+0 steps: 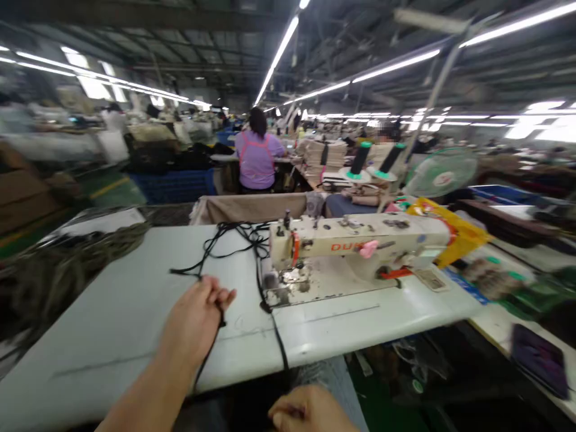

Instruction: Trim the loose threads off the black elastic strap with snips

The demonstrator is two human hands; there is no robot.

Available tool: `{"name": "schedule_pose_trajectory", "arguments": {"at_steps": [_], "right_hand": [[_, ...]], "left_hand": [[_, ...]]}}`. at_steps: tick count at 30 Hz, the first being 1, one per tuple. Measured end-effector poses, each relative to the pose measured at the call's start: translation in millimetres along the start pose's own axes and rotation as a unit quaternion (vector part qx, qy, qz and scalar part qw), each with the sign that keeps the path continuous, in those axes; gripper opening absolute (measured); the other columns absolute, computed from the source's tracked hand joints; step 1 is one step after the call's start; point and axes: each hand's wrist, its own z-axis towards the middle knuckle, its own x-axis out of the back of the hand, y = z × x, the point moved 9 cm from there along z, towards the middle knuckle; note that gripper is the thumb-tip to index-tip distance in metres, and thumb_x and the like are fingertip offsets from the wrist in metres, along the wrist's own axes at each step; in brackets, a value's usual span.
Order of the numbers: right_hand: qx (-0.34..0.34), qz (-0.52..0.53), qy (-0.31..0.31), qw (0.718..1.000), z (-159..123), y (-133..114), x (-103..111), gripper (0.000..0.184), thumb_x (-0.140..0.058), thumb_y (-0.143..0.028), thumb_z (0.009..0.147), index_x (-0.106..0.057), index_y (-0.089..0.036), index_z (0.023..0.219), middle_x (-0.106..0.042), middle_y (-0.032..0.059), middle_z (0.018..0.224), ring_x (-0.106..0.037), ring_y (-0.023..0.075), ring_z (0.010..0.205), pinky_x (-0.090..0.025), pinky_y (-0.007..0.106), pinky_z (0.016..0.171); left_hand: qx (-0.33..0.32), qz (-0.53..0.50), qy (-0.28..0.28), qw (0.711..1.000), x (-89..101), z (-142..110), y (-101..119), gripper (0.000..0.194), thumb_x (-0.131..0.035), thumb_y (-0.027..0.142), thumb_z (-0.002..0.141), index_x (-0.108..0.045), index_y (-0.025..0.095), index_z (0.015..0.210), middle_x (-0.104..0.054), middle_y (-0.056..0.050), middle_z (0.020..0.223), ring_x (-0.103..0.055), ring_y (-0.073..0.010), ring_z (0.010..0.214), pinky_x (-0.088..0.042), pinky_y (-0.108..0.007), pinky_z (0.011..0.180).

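My left hand (pixel 193 321) is over the white sewing table (pixel 135 312), its fingers curled round a narrow black strap (pixel 209 354). That strap runs from under my palm down over the table's front edge. More black straps (pixel 234 234) lie in a loose tangle left of the sewing machine (pixel 351 240), and one length (pixel 279 342) hangs over the edge beside the needle area. Low in the view, below the table edge, my right hand (pixel 310 411) is closed with bent fingers; what it holds, if anything, is hidden.
Two black thread cones (pixel 360 161) stand behind the machine, near a green fan (pixel 443 174). A yellow piece (pixel 450 234) sits at the machine's right end. A phone (pixel 540 360) lies far right. Olive fabric (pixel 90 258) is piled left. A co-worker (pixel 257 153) sits ahead.
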Motion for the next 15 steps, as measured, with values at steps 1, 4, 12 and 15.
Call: {"name": "schedule_pose_trajectory", "arguments": {"at_steps": [1, 4, 12, 15], "right_hand": [[0.030, -0.043, 0.031, 0.998, 2.0, -7.2, 10.4, 0.013, -0.075, -0.027, 0.083, -0.078, -0.018, 0.073, -0.075, 0.0054, 0.110, -0.069, 0.0290, 0.100, -0.053, 0.036, 0.086], [0.100, -0.045, 0.101, 0.989, 7.5, -35.9, 38.1, 0.031, -0.064, -0.034, 0.090, -0.073, -0.020, 0.064, -0.073, 0.0100, 0.113, -0.068, 0.0274, 0.099, -0.050, 0.037, 0.088], [0.148, 0.102, 0.051, 0.982, 42.6, -75.1, 1.7, 0.057, -0.075, -0.042, 0.081, -0.057, -0.021, 0.131, -0.066, 0.0104, 0.118, -0.059, 0.0143, 0.066, -0.050, 0.030, 0.065], [0.116, 0.139, -0.008, 0.983, 55.1, -64.4, -25.8, 0.049, -0.079, -0.053, 0.077, -0.062, -0.018, 0.107, -0.066, 0.0022, 0.084, -0.056, 0.0137, 0.060, -0.043, 0.025, 0.055]], "left_hand": [[0.008, 0.003, 0.004, 1.000, 6.1, -5.0, 0.3, 0.020, -0.066, 0.022, 0.092, -0.064, 0.015, 0.073, -0.055, 0.001, 0.067, -0.056, -0.0109, 0.063, -0.060, -0.036, 0.082], [0.046, -0.035, -0.038, 0.998, -2.4, -17.8, -9.7, 0.018, -0.064, 0.022, 0.092, -0.068, 0.012, 0.077, -0.053, 0.001, 0.069, -0.058, -0.0121, 0.068, -0.058, -0.040, 0.091], [0.084, -0.066, -0.070, 0.992, -21.5, -48.0, -30.7, 0.015, -0.068, 0.023, 0.091, -0.071, 0.010, 0.084, -0.052, 0.001, 0.069, -0.057, -0.0114, 0.069, -0.055, -0.040, 0.095], [0.077, -0.055, -0.072, 0.993, -16.4, -45.9, -27.5, 0.019, -0.072, 0.030, 0.089, -0.070, 0.011, 0.086, -0.054, 0.001, 0.068, -0.060, -0.0122, 0.069, -0.054, -0.039, 0.095]]}}
